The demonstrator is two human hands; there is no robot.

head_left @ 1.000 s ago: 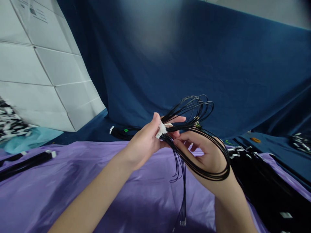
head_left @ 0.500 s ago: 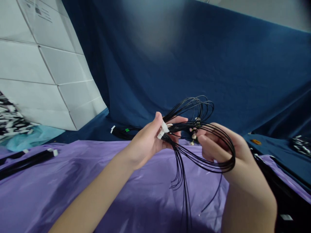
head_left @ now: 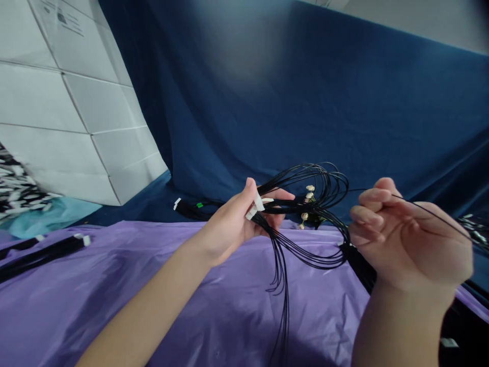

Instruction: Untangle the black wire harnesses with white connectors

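My left hand (head_left: 233,221) pinches a small white connector (head_left: 255,206) from which a bundle of thin black wires (head_left: 305,224) loops out and hangs down over the purple cloth (head_left: 114,285). Small pale terminals (head_left: 307,196) show at some wire ends in the loop. To the right, my right hand (head_left: 405,237) is curled closed, and a single black wire (head_left: 431,214) runs taut over its fingers away from the bundle.
Dark blue cloth (head_left: 305,102) drapes behind the table. White cartons (head_left: 57,112) stand at the left. More black wire harnesses lie at the far left (head_left: 42,250), behind my left hand (head_left: 191,206), and in a pile at the right (head_left: 462,316).
My right hand has slipped out of the wire loop and moved right and up, drawing one wire out. The loop has dropped lower. My left hand has kept still.
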